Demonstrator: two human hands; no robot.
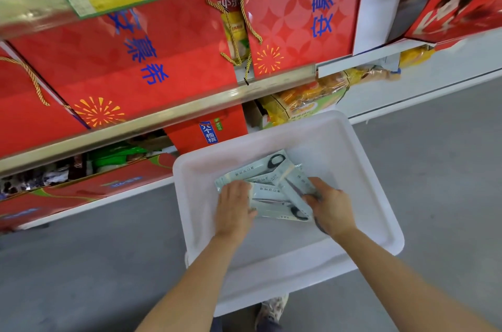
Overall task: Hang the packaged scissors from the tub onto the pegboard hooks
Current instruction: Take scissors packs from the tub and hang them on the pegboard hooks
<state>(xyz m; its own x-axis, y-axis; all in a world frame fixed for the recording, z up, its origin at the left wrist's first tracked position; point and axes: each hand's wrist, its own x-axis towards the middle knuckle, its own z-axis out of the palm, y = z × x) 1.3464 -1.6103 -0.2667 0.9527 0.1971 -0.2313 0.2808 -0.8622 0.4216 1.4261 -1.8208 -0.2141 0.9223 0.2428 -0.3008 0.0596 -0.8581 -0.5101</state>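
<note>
Lying in a pile at the bottom of the white tub (375,168), the packaged scissors (274,182) are touched by both hands: the left hand (235,208) is laid flat on them, and the right hand (330,208) is closed around one pack's edge.

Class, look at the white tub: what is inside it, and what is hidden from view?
Inside the white tub lies a loose pile of packaged scissors. The left hand and right hand rest on it. The hands cover part of the packs, so their count cannot be told.
</note>
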